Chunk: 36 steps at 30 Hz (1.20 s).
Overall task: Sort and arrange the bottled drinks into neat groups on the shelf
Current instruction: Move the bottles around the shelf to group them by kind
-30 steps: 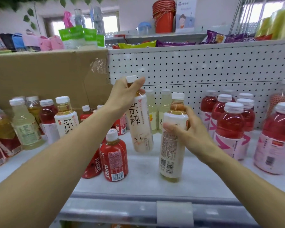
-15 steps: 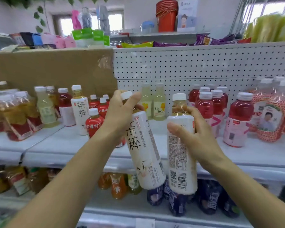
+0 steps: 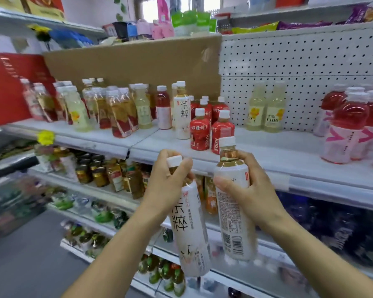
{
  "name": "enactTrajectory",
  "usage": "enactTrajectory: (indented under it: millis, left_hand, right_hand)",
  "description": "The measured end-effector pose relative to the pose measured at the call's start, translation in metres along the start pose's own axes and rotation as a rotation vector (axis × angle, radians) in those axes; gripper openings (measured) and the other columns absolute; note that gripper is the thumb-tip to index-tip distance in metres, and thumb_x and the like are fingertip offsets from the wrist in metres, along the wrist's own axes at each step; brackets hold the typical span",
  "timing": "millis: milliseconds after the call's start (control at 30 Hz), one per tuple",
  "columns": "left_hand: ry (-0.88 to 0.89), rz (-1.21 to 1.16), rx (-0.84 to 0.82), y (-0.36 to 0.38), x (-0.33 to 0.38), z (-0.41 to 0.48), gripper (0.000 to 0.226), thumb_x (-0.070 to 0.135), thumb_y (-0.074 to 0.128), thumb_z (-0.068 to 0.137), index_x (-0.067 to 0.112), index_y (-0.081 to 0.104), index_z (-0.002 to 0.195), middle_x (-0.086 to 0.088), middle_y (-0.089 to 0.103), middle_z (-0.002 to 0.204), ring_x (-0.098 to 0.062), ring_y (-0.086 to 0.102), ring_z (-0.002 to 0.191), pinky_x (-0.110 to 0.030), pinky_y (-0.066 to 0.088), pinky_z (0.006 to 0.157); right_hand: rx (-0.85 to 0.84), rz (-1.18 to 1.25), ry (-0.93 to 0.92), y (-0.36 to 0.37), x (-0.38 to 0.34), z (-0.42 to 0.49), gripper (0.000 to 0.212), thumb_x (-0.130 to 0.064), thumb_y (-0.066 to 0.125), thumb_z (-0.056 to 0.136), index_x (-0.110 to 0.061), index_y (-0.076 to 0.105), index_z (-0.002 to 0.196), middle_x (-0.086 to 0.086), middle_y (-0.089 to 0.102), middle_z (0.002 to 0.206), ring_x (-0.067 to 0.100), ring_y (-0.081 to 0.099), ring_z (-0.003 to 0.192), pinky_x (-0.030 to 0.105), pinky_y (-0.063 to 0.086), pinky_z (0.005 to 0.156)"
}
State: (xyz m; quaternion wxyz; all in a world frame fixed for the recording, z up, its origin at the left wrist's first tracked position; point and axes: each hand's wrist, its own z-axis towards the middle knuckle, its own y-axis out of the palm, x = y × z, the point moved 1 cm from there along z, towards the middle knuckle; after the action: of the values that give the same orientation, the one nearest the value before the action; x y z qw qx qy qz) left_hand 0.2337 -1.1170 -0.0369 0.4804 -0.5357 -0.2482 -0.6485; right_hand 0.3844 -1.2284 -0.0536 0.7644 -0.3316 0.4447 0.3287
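Clutching tilted tea bottle by its neck in left hand, upright tea bottle in right hand, both at 6 o'clock off the shelf; risked dropping the tilted one, grip seemingly loose.

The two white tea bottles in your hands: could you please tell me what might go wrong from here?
1. The left hand grips the left bottle only near its neck, tilted, off the shelf; it could slip and fall.
2. The matching bottle on the shelf stands close to red bottles; setting the right bottle beside it might topple one.
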Motion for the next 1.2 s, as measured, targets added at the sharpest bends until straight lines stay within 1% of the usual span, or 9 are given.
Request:
enactTrajectory:
  millis: [133, 367, 533, 667, 800, 967, 1033, 1133, 1200]
  left_hand:
    - [-0.008, 0.037, 0.071, -0.066, -0.02, 0.012, 0.011, 0.027, 0.058, 0.098, 0.019, 0.052, 0.101, -0.003, 0.072, 0.078, -0.006, 0.065, 0.067, -0.03, 0.049, 0.068]
    - [-0.056, 0.051, 0.087, -0.22, -0.071, 0.056, 0.012, 0.031, 0.057, 0.099, 0.022, 0.05, 0.094, 0.005, 0.07, 0.072, -0.003, 0.062, 0.066, -0.032, 0.046, 0.069]
    - [-0.08, 0.04, 0.104, -0.325, -0.1, 0.094, 0.011, 0.03, 0.057, 0.099, 0.023, 0.05, 0.096, 0.003, 0.071, 0.074, -0.016, 0.065, 0.079, -0.041, 0.051, 0.081]
    - [-0.071, 0.045, 0.13, -0.393, -0.117, 0.128, 0.012, 0.032, 0.057, 0.099, 0.023, 0.05, 0.099, 0.001, 0.072, 0.077, -0.021, 0.067, 0.083, -0.045, 0.052, 0.083]
    - [-0.03, 0.076, 0.144, -0.445, -0.133, 0.167, 0.014, 0.03, 0.057, 0.099, 0.018, 0.051, 0.103, 0.001, 0.072, 0.076, -0.012, 0.065, 0.073, -0.038, 0.051, 0.076]
    - [0.008, 0.098, 0.15, -0.503, -0.156, 0.232, 0.015, 0.034, 0.057, 0.098, 0.021, 0.051, 0.105, 0.003, 0.073, 0.077, -0.004, 0.064, 0.065, -0.03, 0.046, 0.066]
    - [0.025, 0.075, 0.175, -0.526, -0.161, 0.263, 0.015, 0.033, 0.057, 0.098, 0.02, 0.051, 0.103, 0.003, 0.072, 0.075, -0.004, 0.064, 0.064, -0.029, 0.046, 0.066]
    - [0.044, 0.04, 0.189, -0.559, -0.169, 0.312, 0.013, 0.032, 0.058, 0.098, 0.022, 0.05, 0.098, 0.001, 0.072, 0.074, -0.013, 0.069, 0.073, -0.035, 0.051, 0.071]
    - [0.068, 0.02, 0.198, -0.58, -0.174, 0.338, 0.013, 0.031, 0.059, 0.098, 0.021, 0.051, 0.099, -0.001, 0.072, 0.076, -0.022, 0.071, 0.081, -0.047, 0.054, 0.081]
  right_hand:
    - [-0.039, -0.018, 0.007, 0.069, -0.005, 0.018, 0.049, -0.032, 0.076, 0.08, -0.041, 0.05, 0.12, -0.016, 0.07, 0.094, 0.002, 0.069, 0.08, 0.019, 0.054, 0.065]
    - [-0.038, 0.031, 0.015, 0.23, -0.016, 0.06, 0.047, -0.029, 0.077, 0.081, -0.038, 0.052, 0.119, -0.009, 0.069, 0.096, 0.002, 0.067, 0.08, 0.026, 0.053, 0.073]
    - [-0.027, 0.053, 0.016, 0.335, -0.024, 0.094, 0.054, -0.044, 0.08, 0.076, -0.039, 0.052, 0.122, -0.012, 0.071, 0.097, 0.002, 0.069, 0.084, 0.027, 0.051, 0.074]
    - [-0.045, 0.055, 0.007, 0.399, -0.035, 0.127, 0.051, -0.039, 0.077, 0.08, -0.041, 0.051, 0.124, -0.01, 0.07, 0.1, 0.003, 0.069, 0.086, 0.032, 0.054, 0.077]
    - [-0.054, 0.068, -0.008, 0.451, -0.044, 0.168, 0.05, -0.042, 0.075, 0.079, -0.044, 0.05, 0.122, -0.011, 0.071, 0.095, 0.006, 0.07, 0.081, 0.034, 0.056, 0.072]
    - [-0.048, 0.07, -0.067, 0.512, -0.044, 0.231, 0.052, -0.049, 0.075, 0.074, -0.047, 0.05, 0.119, -0.028, 0.066, 0.094, 0.0, 0.068, 0.082, 0.031, 0.054, 0.069]
    - [-0.049, 0.062, -0.092, 0.535, -0.042, 0.259, 0.051, -0.049, 0.079, 0.074, -0.048, 0.051, 0.116, -0.027, 0.067, 0.096, 0.003, 0.069, 0.082, 0.031, 0.055, 0.068]
    - [-0.046, 0.08, -0.106, 0.567, -0.041, 0.3, 0.052, -0.049, 0.074, 0.069, -0.047, 0.051, 0.116, -0.019, 0.07, 0.094, 0.005, 0.07, 0.08, 0.022, 0.054, 0.061]
    - [-0.049, 0.089, -0.12, 0.587, -0.042, 0.325, 0.06, -0.049, 0.083, 0.067, -0.044, 0.052, 0.119, -0.018, 0.071, 0.094, 0.004, 0.071, 0.08, 0.02, 0.054, 0.059]
